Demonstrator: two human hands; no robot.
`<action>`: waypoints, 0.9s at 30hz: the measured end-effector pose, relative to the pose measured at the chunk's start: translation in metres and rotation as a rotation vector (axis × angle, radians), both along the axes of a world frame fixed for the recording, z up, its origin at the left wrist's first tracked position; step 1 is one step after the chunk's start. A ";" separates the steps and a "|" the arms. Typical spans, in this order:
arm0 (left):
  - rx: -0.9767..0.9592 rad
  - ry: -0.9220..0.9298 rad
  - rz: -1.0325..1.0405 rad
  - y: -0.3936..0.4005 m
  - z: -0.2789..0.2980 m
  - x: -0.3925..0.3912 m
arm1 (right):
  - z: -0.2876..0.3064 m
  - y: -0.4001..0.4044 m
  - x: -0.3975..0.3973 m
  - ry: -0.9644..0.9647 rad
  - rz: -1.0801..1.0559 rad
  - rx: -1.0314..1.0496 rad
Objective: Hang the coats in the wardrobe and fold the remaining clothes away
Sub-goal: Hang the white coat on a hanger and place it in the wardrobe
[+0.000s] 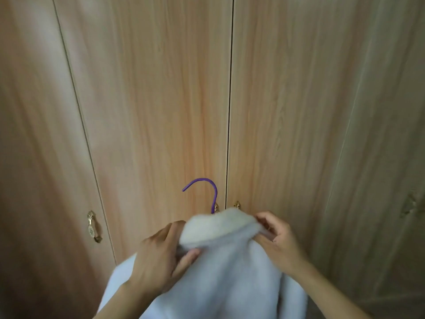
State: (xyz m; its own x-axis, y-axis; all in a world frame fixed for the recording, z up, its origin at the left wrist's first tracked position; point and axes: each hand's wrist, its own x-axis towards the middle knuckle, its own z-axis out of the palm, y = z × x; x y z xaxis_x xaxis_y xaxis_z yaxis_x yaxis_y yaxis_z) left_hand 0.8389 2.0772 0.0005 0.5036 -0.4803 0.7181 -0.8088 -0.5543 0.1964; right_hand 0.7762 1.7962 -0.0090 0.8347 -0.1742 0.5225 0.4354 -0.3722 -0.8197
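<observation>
Head camera view: a pale fluffy coat on a purple hanger is held up in front of closed wooden wardrobe doors. Left hand clamps the coat's left shoulder, thumb pinching fabric under the collar. Right hand pinches the collar's right edge. A brass door handle sits at lower left.

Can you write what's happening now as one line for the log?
step: coat on hanger | left hand: grips coat collar | right hand: pinches collar | purple hanger: hook above collar | wardrobe doors: closed
</observation>
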 end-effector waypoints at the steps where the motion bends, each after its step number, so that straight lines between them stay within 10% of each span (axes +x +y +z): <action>1: -0.015 0.004 0.009 0.000 0.002 0.000 | 0.000 0.001 0.000 0.005 0.001 0.011; 19: 0.094 -0.109 0.050 -0.008 -0.018 0.004 | -0.005 -0.042 0.033 0.362 0.333 -0.248; 22: 0.135 -0.104 0.079 -0.004 -0.031 0.003 | -0.009 -0.033 0.059 0.223 0.097 -0.076; 27: 0.164 -0.113 0.106 0.003 -0.036 0.003 | -0.034 -0.016 0.109 0.416 -0.215 -0.509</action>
